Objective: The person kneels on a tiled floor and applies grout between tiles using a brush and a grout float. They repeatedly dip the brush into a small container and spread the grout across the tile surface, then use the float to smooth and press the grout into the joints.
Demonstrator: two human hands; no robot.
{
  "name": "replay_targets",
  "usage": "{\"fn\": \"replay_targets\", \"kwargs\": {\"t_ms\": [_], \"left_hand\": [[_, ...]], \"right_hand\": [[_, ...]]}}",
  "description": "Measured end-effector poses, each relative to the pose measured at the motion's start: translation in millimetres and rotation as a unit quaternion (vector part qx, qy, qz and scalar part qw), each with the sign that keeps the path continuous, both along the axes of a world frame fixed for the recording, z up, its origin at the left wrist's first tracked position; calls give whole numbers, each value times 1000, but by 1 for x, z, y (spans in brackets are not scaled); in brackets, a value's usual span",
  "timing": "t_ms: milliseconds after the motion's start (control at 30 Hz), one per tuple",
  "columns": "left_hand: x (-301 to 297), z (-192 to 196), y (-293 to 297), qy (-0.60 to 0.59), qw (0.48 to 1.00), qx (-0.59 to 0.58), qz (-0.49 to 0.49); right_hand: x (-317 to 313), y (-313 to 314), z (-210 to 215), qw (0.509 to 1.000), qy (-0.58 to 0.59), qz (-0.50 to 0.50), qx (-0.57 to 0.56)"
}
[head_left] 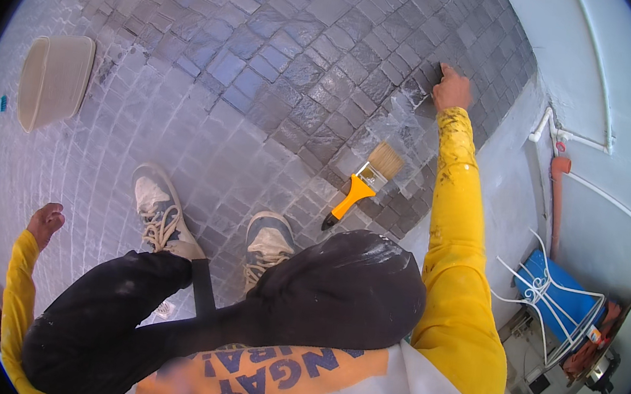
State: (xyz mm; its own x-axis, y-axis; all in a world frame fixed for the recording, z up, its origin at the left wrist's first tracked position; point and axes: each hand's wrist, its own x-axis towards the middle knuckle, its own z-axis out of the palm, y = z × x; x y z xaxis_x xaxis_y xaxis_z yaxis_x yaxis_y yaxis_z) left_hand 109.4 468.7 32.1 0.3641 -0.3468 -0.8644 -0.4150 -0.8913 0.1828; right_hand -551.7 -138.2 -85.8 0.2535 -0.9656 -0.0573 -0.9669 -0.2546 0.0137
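Observation:
My right hand (452,88) reaches far forward with its index finger stretched out to the grey stone-patterned floor (324,44). The other fingers bend toward the palm, and I see nothing held. A flat paintbrush (353,189) with an orange-and-black handle and pale bristles lies on the floor, between my right forearm and right shoe. Off to the left, beside my knee, my left hand (45,224) hangs with loosely bent fingers and nothing visible in it. Dark, partly glossy blocks cover the far floor; the nearer left part is paler and dusty.
A translucent plastic tub (57,81) sits at the far left, with a small blue object (3,103) beside it. On the right, a pale wall carries white pipes (590,141) and an orange pipe (558,192). Below them stands a white wire-framed item (551,299) with a blue panel.

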Motion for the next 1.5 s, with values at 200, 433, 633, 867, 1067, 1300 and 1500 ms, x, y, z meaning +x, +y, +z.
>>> {"fn": "replay_targets", "kwargs": {"t_ms": [200, 433, 633, 867, 1067, 1300, 1500], "left_hand": [[7, -9, 3, 12, 999, -35, 13], [4, -5, 4, 6, 999, -25, 24], [-2, -1, 6, 22, 1000, -14, 10], [4, -5, 0, 2, 999, -40, -9], [10, -5, 12, -1, 999, -39, 9], [0, -6, 6, -5, 999, -29, 17], [-14, -3, -6, -29, 999, 14, -23]], "right_hand": [[-6, -13, -9, 999, -9, -20, 25], [6, 7, -9, 998, 22, 16, 53], [9, 38, -22, 997, 5, 79, 4], [4, 45, -28, 995, 24, 101, -4], [-8, 49, -37, 996, 3, 86, -38], [3, 31, -27, 992, 33, 119, -32], [-5, 10, -16, 994, 54, 98, -8]]}}
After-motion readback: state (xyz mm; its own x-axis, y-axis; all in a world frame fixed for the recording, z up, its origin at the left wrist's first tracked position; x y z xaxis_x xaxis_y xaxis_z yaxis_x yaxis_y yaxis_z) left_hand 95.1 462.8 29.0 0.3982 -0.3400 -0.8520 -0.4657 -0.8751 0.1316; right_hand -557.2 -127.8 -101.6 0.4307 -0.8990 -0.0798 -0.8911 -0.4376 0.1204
